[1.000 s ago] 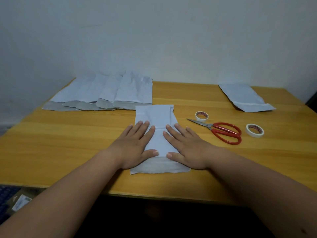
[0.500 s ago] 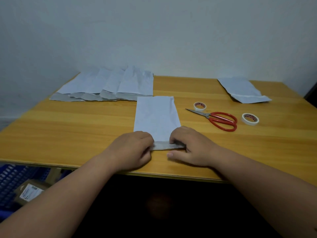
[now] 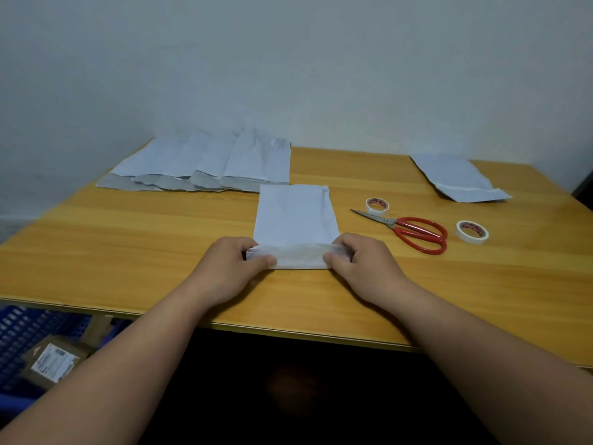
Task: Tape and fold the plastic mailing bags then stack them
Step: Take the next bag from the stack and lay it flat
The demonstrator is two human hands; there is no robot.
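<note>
Toward the table's (image 3: 128, 245) far-left corner, four overlapping bags (image 3: 205, 165) are lying with open grey flaps, seemingly awaiting work. Near the front edge's middle, the left hand (image 3: 231, 268) and right hand (image 3: 362, 264) are each pinching an end of the current bag's (image 3: 295, 216) flap, thumb on top, folding it over. By the far-right corner one bag (image 3: 455, 178) is lying apart, flap apparently taped, likely finished: most seems left
</note>
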